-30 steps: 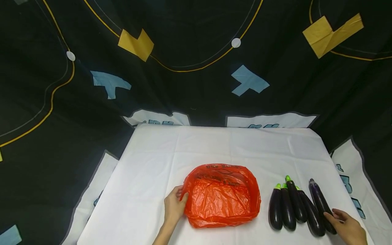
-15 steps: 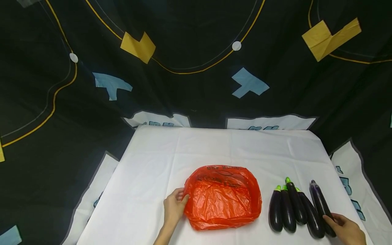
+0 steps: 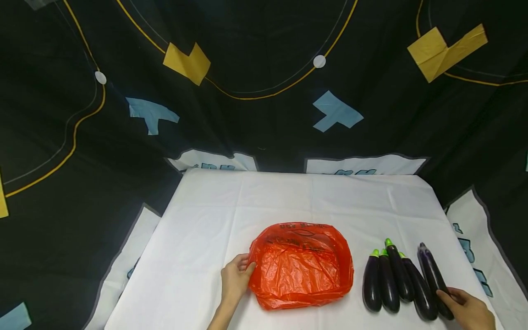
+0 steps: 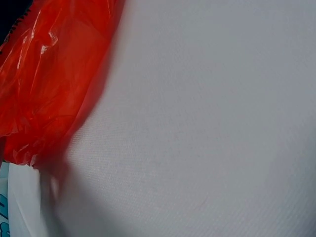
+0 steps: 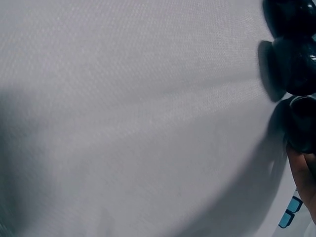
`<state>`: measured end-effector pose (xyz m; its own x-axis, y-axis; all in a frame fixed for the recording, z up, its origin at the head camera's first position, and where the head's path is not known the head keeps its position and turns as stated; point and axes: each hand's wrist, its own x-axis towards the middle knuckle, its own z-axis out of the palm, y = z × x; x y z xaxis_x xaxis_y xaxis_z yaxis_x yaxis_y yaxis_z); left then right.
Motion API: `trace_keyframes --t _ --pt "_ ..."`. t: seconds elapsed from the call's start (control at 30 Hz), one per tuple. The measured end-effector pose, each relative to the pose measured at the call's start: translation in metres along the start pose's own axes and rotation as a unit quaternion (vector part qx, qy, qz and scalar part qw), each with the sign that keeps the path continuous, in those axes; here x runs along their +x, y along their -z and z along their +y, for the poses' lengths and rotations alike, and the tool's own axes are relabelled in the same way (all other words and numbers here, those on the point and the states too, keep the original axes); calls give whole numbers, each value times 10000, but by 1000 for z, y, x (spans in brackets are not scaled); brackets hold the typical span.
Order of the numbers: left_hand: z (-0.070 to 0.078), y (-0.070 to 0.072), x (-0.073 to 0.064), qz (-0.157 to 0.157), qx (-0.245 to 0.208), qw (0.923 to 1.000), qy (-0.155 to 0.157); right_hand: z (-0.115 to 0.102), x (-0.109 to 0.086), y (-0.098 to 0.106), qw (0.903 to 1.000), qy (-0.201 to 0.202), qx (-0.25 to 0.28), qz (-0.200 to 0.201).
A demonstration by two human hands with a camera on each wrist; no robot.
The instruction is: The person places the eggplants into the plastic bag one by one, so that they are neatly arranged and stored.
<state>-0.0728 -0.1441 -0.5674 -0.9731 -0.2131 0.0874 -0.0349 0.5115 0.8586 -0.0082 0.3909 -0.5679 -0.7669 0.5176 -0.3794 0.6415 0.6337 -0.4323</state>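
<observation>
Head view: on a white table (image 3: pixel 198 224) before a dark curtain (image 3: pixel 255 128), the left hand (image 3: pixel 234 280) pinches the left rim of one red bag (image 3: pixel 301 270); rightward lie five eggplants (image 3: pixel 399 274), the right hand (image 3: pixel 467 306) gripping the rightmost's lower end. Left wrist: bag cut off. Right wrist: three eggplants, cropped.

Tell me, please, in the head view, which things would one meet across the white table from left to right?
Left hand, red plastic bag, four green-topped eggplants, dark-topped eggplant, right hand.
</observation>
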Motion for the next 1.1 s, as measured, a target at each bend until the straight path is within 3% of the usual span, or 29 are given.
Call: trace_keyframes --t 0.27,1.1 --pt "-1 0 1 -26 -41 10000 19 2 -1 3 9999 0 -55 89" --pt "-7 0 4 -89 13 10000 -38 -18 -23 10 9969 -681 370 -110"
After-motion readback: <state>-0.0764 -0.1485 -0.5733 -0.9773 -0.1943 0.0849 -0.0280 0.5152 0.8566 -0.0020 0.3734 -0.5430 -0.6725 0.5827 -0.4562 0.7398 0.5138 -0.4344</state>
